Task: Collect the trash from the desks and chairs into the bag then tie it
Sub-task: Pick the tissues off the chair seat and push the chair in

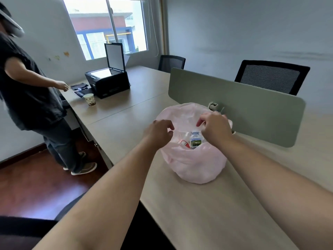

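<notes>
A thin pink plastic bag (194,165) stands open on the beige desk (225,204) in front of me. Inside it lie a clear bottle with a green label (195,140) and a bottle with a red label (183,142). My left hand (158,132) is at the bag's left rim, fingers curled and pinching the plastic. My right hand (214,127) pinches the far right rim with curled fingers. A paper cup (89,99) with a brown pattern stands on the far desk by the printer.
A grey-green divider panel (243,100) runs behind the bag. A black printer (108,82) with its lid up sits at the far left. Another person (27,87) stands left of the desk. Black mesh chairs (270,76) (171,63) stand beyond the desks.
</notes>
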